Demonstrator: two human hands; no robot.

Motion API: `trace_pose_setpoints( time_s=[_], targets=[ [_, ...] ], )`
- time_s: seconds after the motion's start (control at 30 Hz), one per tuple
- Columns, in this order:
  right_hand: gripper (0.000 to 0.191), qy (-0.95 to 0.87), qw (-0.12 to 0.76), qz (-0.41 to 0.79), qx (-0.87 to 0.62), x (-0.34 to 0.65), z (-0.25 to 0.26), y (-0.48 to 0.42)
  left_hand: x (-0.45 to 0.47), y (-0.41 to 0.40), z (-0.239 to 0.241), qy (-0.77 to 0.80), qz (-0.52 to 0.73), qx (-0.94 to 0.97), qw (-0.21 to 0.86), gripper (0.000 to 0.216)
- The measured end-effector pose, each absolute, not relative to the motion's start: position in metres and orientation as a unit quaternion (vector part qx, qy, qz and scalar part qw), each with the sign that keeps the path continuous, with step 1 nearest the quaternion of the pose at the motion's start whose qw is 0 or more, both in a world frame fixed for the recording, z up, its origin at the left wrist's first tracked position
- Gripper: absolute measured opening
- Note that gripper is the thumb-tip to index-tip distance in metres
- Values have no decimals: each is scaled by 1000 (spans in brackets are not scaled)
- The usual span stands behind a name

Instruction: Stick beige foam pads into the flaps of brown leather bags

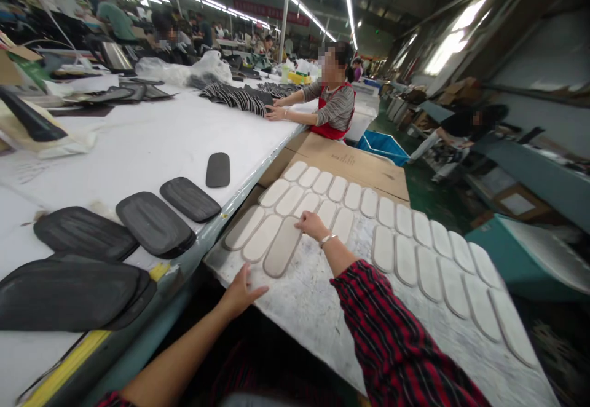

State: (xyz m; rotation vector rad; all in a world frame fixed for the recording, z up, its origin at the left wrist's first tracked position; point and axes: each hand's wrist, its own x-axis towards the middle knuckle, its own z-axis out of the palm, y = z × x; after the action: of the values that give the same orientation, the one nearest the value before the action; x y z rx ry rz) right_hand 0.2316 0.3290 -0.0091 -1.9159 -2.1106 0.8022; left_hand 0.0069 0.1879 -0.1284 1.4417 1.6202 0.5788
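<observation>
A large mottled white board (313,308) lies in front of me, covered with rows of pale oblong pads (396,253). My right hand (311,224), in a red plaid sleeve with a bracelet, rests fingers down on one pad (282,248) at the near left of the rows. My left hand (240,291) lies flat on the board's near left edge, fingers spread, holding nothing. Several dark grey pads (154,222) lie in a line on the white table to my left.
The long white table (138,142) runs along the left with stacks of dark pieces farther back. A person in a red apron (332,102) works at its far end. Cardboard (350,164) lies beyond the board, a blue bin (382,147) behind it, teal surfaces to the right.
</observation>
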Motion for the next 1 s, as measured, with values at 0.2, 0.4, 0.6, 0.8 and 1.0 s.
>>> trace_pose_setpoints(
  time_s=[0.2,0.4,0.6,0.8,1.0],
  targets=[
    [16,-743,282,308,-522,223,52,189,0,178,-50,503,380,489,603,88],
    [47,-588,469,459,-472,250,98,93,-5,135,32,419,273,566,655,42],
    [100,-820,278,237,-441,274,137,7,-15,90,96,385,93,697,598,32],
    [87,-871,105,158,-454,283,101,-33,-10,65,94,382,161,610,675,53],
    [73,-727,244,434,-472,317,67,-52,-16,6,36,576,436,426,544,65]
  ],
)
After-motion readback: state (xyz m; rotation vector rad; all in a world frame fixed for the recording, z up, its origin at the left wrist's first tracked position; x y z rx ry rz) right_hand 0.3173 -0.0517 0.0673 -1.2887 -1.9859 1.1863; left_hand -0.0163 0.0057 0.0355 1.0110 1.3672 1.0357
